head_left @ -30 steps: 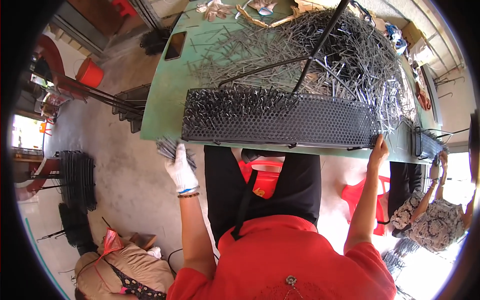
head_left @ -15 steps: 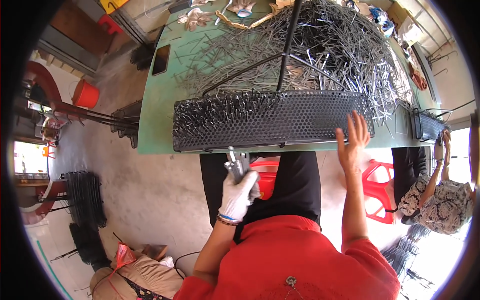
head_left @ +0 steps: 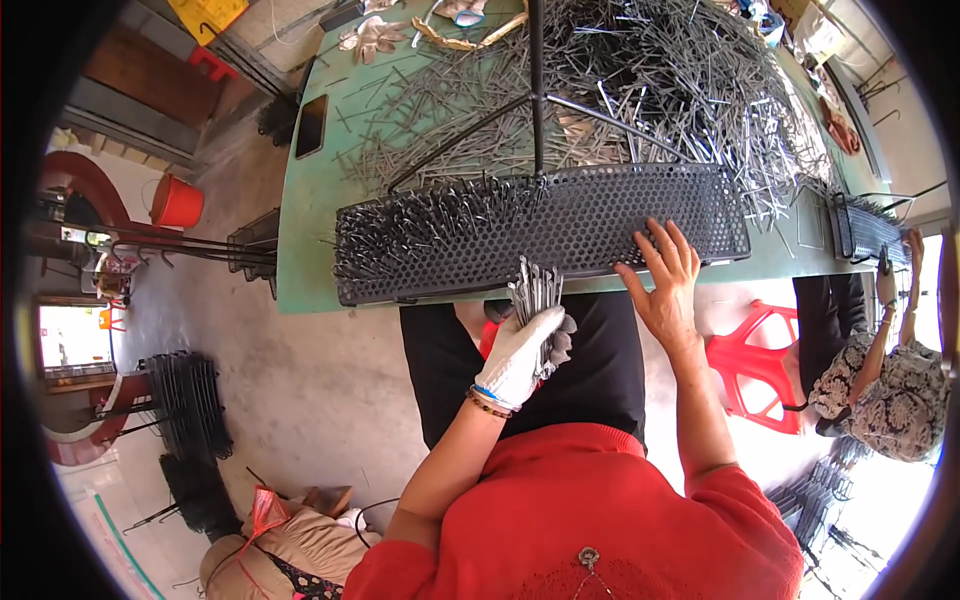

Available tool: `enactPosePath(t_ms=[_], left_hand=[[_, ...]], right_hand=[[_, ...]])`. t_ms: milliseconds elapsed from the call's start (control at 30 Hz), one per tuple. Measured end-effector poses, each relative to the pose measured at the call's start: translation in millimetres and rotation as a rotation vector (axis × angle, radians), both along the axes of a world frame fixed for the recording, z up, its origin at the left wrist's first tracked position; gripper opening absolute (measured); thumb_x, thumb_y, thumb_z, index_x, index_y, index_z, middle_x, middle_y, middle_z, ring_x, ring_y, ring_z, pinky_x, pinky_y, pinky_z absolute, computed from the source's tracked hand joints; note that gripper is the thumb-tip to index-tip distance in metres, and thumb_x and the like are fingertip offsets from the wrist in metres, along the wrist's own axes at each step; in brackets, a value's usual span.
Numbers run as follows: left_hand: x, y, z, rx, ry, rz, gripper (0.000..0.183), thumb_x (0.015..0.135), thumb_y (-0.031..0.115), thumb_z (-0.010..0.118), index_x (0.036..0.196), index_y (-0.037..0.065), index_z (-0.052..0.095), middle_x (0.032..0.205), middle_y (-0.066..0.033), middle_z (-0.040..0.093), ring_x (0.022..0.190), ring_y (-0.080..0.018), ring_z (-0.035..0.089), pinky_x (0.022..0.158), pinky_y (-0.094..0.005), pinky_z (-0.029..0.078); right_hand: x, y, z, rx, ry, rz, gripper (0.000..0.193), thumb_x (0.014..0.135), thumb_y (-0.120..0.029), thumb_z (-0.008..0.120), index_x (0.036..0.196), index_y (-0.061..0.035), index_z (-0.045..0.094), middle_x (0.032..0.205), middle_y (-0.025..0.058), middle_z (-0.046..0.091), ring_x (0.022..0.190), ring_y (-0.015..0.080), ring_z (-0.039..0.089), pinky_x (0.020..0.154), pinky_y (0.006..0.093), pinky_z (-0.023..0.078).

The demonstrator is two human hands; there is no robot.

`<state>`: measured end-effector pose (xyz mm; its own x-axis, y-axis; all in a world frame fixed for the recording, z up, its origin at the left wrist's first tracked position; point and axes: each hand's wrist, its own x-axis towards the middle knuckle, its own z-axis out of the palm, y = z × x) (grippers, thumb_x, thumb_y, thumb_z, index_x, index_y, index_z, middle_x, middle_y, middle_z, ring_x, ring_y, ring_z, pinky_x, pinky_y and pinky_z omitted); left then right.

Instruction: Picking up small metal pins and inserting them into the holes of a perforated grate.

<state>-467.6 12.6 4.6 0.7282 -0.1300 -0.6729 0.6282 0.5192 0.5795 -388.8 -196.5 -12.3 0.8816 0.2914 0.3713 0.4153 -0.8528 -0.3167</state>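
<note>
Green tabletop, perforated black rack, gloved left hand around slim metallic rods, bare right hand splayed

Downward fisheye view from the head

Rod heap behind rack on table

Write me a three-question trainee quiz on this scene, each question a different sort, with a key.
1. Multiple choice: the white-gloved left hand holds (a) a flat black phone, (b) a bundle of thin grey metal rods, (c) a red plastic bucket.
2. True or false: dark metal pins fill the long black perforated metal tray from end to end.
3. Short answer: over which half of the tray do the bare right hand's fingers show?

Key: 1. b. 2. False; its right half shows bare holes. 3. The right half.
</note>
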Motion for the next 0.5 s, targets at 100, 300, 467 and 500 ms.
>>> enactPosePath(t_ms=[100, 300, 467, 500], left_hand=[[-1.6, 0.2, 5.3, -0.005, -0.051, 0.021, 0.020, 0.092, 0.023, 0.060, 0.093, 0.003, 0.063, 0.076, -0.0040, 0.064, 0.062, -0.0116, 0.062, 0.058, -0.0246, 0.054], [-5.8, -0.7, 10.8, -0.039, -0.083, 0.046, 0.017, 0.091, 0.018, 0.062, 0.101, 0.003, 0.062, 0.082, -0.0060, 0.066, 0.067, -0.0142, 0.065, 0.062, -0.0284, 0.058], [-10.2, -3.1, 6.0, -0.077, -0.071, 0.061, 0.017, 0.091, 0.014, 0.062, 0.105, 0.003, 0.061, 0.081, -0.0070, 0.066, 0.067, -0.0155, 0.066, 0.060, -0.0287, 0.058], [-12.1, -4.1, 4.2, -0.091, -0.084, 0.075, 0.017, 0.092, 0.015, 0.061, 0.105, 0.003, 0.061, 0.081, -0.0072, 0.066, 0.067, -0.0155, 0.066, 0.060, -0.0285, 0.058]], right_hand=[[-5.8, 8.9, 11.0, 0.219, 0.004, 0.025, 0.031, 0.082, -0.013, 0.070, 0.110, -0.0022, 0.064, 0.115, 0.0117, 0.062, 0.113, 0.0314, 0.053, 0.096, 0.0415, 0.039], [-25.6, 51.4, 34.8, 0.831, 0.726, -0.024, 0.025, 0.087, -0.017, 0.071, 0.103, 0.0021, 0.068, 0.086, 0.0045, 0.068, 0.076, 0.0081, 0.060, 0.069, 0.0238, 0.050], [-28.8, 61.3, 12.0, 1.006, 0.921, 0.055, 0.021, 0.086, -0.014, 0.072, 0.096, 0.0039, 0.068, 0.079, 0.0055, 0.068, 0.069, 0.0081, 0.062, 0.062, 0.0222, 0.050], [-29.3, 60.9, 10.6, 1.060, 0.953, 0.052, 0.019, 0.086, -0.013, 0.072, 0.094, 0.0037, 0.068, 0.077, 0.0048, 0.068, 0.068, 0.0078, 0.062, 0.062, 0.0218, 0.050]])
